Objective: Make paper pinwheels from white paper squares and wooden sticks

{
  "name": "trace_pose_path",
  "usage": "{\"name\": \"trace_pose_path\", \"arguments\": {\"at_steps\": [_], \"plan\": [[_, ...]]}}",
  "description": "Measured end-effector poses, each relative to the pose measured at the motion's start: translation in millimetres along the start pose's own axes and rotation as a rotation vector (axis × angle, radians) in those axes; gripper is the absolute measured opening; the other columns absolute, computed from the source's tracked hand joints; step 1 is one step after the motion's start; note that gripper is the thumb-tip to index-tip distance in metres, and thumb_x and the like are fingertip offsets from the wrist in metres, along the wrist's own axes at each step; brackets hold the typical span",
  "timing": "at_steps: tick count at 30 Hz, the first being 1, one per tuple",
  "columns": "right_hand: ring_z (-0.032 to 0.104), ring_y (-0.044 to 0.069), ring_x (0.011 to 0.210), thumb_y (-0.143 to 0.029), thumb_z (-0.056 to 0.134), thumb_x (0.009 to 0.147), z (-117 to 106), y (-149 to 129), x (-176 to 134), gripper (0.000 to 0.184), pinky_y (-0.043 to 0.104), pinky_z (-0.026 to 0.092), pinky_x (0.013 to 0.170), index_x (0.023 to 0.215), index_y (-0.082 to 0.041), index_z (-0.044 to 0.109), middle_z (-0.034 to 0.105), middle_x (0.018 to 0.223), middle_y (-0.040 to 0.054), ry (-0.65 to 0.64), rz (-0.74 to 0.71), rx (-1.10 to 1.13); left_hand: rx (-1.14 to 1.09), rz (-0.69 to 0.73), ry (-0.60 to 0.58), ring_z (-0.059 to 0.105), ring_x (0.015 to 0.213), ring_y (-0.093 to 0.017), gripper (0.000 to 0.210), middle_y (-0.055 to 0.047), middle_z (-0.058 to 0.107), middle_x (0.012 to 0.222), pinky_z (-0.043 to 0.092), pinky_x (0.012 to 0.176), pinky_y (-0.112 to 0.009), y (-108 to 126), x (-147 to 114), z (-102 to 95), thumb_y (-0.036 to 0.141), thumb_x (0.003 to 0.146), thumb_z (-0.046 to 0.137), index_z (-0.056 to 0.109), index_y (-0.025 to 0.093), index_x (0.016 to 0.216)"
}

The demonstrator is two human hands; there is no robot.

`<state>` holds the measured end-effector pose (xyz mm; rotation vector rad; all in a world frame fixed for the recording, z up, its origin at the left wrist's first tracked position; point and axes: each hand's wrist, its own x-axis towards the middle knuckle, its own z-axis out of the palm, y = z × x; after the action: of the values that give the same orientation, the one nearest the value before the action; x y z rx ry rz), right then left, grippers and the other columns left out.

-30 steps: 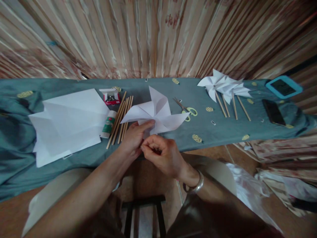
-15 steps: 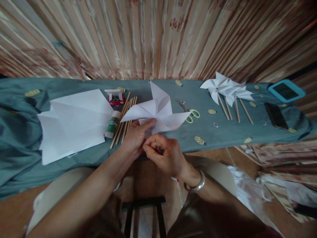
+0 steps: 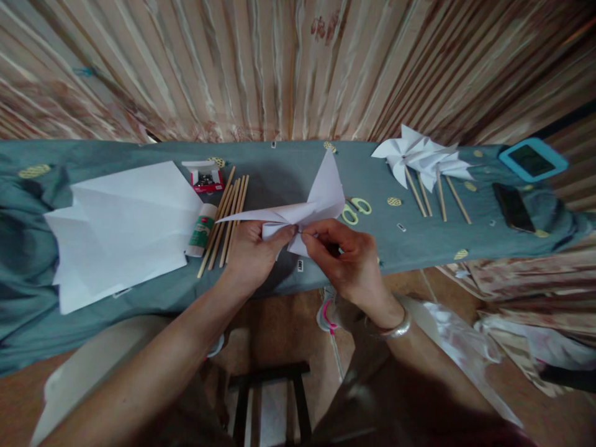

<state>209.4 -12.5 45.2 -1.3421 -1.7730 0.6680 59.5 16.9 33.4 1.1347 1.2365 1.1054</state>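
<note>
A white paper pinwheel (image 3: 321, 180) is tilted above the table, its blades seen partly edge-on. My left hand (image 3: 251, 254) grips it near the centre, with the thumb pressed close to the middle. My right hand (image 3: 344, 261), wearing a silver bangle, meets it there from the right. Its thumb and forefinger are pinched at the pinwheel's centre on something too small to make out. Behind the right hand, scissors (image 3: 356, 210) with pale green handles are partly covered by the pinwheel. Several wooden sticks (image 3: 226, 223) lie left of the pinwheel.
A glue stick (image 3: 202, 230), an open red box (image 3: 206, 180) of small dark pieces and white paper sheets (image 3: 125, 230) lie on the left. Pinwheels on sticks (image 3: 421, 158), a phone (image 3: 513, 207) and a blue-framed device (image 3: 533, 159) lie right on the green tablecloth (image 3: 288, 167).
My right hand has moved up and right to the pinwheel's centre. The pinwheel has tilted from facing up to nearly edge-on. The view has shifted slightly.
</note>
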Motion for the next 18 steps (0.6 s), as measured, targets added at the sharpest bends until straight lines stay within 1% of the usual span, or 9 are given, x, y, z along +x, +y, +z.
{"name": "trace_pose_path", "arguments": {"at_steps": [6,11,18], "plan": [[0.043,0.007,0.052,-0.027,0.058,0.087,-0.5,0.3,0.9,0.014,0.022,0.033,0.048,0.078,-0.019,0.064,0.053,0.06,-0.0043,-0.01,0.047,0.06,-0.012,-0.029,-0.042,0.057,0.063,-0.016,0.007,0.0,0.067,0.066,0.044,0.062,-0.027,-0.6,-1.3,0.9,0.024,0.065,0.068,0.068,0.017,0.065],[0.042,0.007,0.051,-0.027,0.059,0.087,-0.5,1.7,1.6,0.012,0.022,0.032,0.047,0.08,-0.019,0.065,0.052,0.059,-0.0045,-0.01,0.061,0.079,-0.036,-0.007,-0.046,0.058,0.064,-0.016,0.007,0.0,0.066,0.063,0.046,0.063,-0.027,-3.6,-1.7,0.1,0.024,0.065,0.068,0.068,0.017,0.063],[0.041,0.007,0.05,-0.025,0.06,0.087,-0.1,1.4,2.3,0.01,0.022,0.031,0.046,0.079,-0.019,0.064,0.05,0.058,-0.0053,-0.013,0.059,0.099,-0.022,0.005,-0.044,0.059,0.064,-0.017,0.008,0.0,0.067,0.064,0.046,0.062,-0.027,-0.9,-2.9,-0.1,0.023,0.066,0.066,0.068,0.017,0.064]]}}
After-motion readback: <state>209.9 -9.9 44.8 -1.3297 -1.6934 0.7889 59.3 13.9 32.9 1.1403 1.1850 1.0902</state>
